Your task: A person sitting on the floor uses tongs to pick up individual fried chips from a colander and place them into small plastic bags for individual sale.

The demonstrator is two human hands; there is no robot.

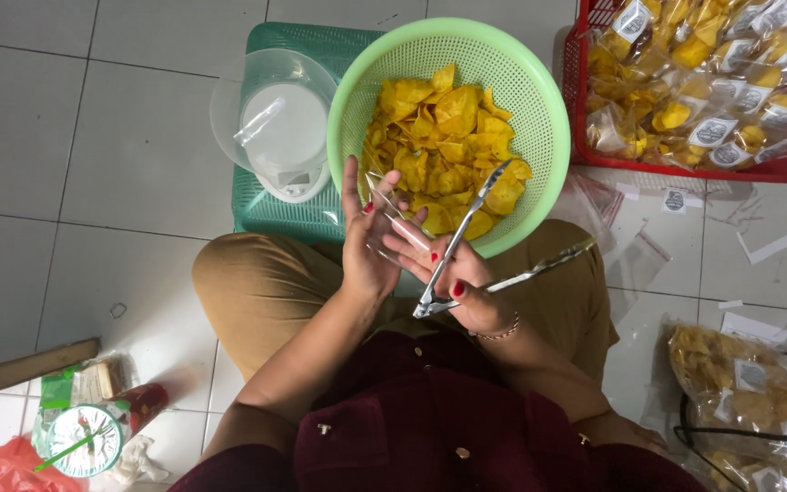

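The left hand stands upright with its fingers nearly straight, pressed against a small clear plastic bag that it shares with the right hand; the right hand curls around the hinge end of metal tongs, whose two arms spread apart, one pointing up over the chips, the other out to the right; its fingertips also touch the bag; just beyond the hands sits a green basket heaped with yellow chips; left of it a kitchen scale with a clear bowl rests on a green stool; to the upper right a red crate holds filled packets; more packets lie on the floor at right.
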